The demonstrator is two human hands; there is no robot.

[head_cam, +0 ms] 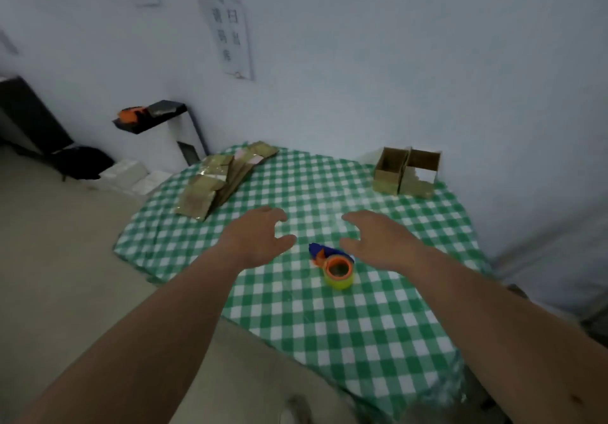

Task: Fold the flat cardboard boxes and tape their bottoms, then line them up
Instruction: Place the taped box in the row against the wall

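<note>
Both forearms reach out over the worktop (329,341), draped in green-and-white check cloth. Tape dispenser (335,267), orange core and blue handle, lies on the cloth nearest, just beside and below the right hand (378,242). Left hand (256,239) and right hand hover apart, fingers relaxed and spread, grasping nothing. Farther left: stack of flat cardboard boxes (217,183). Far right, near the wall: two folded boxes (406,173) standing side by side, touching, tops open.
</note>
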